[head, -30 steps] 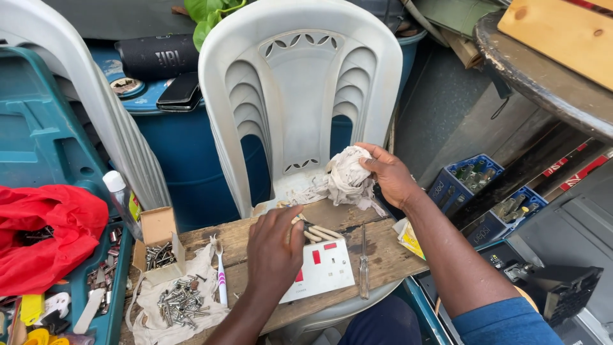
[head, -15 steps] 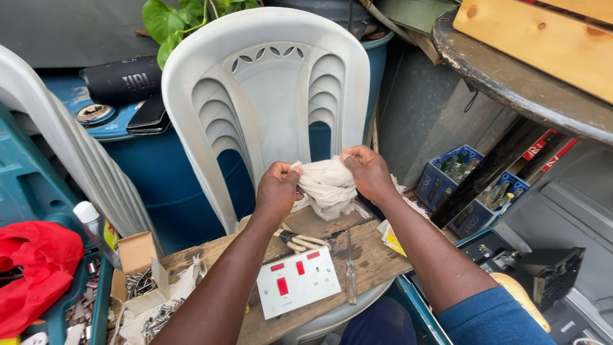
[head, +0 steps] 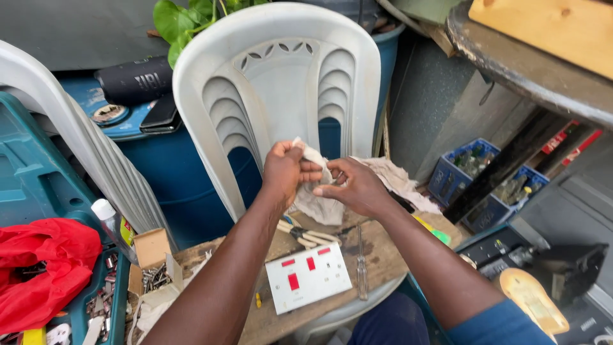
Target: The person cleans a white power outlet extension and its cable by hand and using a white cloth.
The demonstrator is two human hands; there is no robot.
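My left hand (head: 285, 170) and my right hand (head: 353, 186) both grip a crumpled off-white rag (head: 317, 200), held up in front of a grey plastic chair (head: 281, 96). The rag hangs down between the two hands and trails off to the right. Below the hands a wooden board (head: 377, 255) lies across the chair seat. On it sit a white switch plate with red rockers (head: 308, 276), a pair of pliers with pale handles (head: 305, 234) and a screwdriver (head: 361, 268).
A blue drum (head: 172, 172) stands behind the chair, with a black speaker (head: 135, 80) and a phone (head: 159, 115) on it. A red cloth (head: 38, 268), a small cardboard box (head: 150, 252) with screws and a teal case (head: 32, 179) are at left. Blue bottle crates (head: 485, 185) stand at right.
My left hand left the board and came up to the rag. Both hands now hold it closer together, bunched between the fingers. The camera view has shifted.
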